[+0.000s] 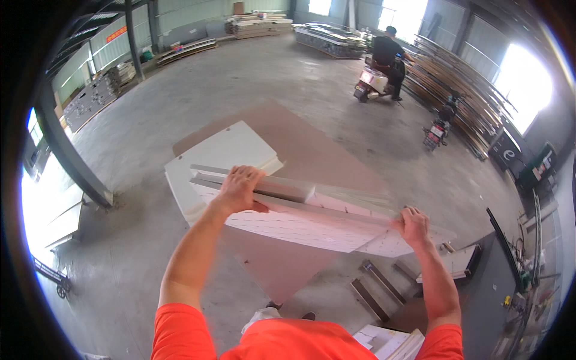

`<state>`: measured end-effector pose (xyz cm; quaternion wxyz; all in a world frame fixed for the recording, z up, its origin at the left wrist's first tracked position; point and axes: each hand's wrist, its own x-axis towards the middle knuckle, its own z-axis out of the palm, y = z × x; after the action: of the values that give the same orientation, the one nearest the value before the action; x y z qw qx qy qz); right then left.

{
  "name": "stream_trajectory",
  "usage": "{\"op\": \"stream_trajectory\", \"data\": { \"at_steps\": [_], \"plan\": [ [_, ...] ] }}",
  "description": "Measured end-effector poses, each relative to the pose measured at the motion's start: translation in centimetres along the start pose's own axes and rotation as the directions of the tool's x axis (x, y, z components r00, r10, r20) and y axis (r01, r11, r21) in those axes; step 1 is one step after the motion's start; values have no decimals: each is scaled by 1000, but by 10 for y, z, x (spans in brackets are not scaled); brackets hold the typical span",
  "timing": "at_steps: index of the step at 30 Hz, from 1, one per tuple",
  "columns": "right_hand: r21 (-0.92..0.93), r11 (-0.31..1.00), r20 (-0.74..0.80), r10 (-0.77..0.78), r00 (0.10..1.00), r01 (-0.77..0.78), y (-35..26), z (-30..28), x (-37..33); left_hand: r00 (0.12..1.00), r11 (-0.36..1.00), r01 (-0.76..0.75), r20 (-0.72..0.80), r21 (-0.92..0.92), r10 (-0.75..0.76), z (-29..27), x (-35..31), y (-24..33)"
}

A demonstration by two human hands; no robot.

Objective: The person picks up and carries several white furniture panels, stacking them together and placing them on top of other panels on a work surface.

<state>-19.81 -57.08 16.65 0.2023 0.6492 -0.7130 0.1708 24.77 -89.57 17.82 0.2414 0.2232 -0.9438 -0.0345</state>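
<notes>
I hold a white panel assembly with rows of small holes out in front of me, above the floor. My left hand grips its upper left edge, fingers curled over the top boards. At the panel's right end my right hand is closed on the edge. Below and behind it a stack of white boards lies on a brown sheet on the concrete floor.
A person sits on a scooter far ahead; a second parked scooter stands to its right. Long boards are stacked along the right wall and at the back. A steel column rises at left. Short dark strips lie near my feet.
</notes>
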Motion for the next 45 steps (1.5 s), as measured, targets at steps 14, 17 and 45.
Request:
{"op": "stream_trajectory", "data": {
  "at_steps": [14, 17, 45],
  "plan": [
    [-284, 956, -204, -135, 970, 73, 24, -132, 63, 997, 998, 42, 57, 54, -45, -2, 0, -1],
    [-340, 936, -252, -183, 950, 90, 31, -226, 85, 999, 998, 31, 16, 51, -32, -3, -6, -1],
    [-430, -539, -676, 724, -138, -725, -264, -424, -454, 991, 990, -131, -33, 51, 133, 68, 20, -108]
  ]
}}
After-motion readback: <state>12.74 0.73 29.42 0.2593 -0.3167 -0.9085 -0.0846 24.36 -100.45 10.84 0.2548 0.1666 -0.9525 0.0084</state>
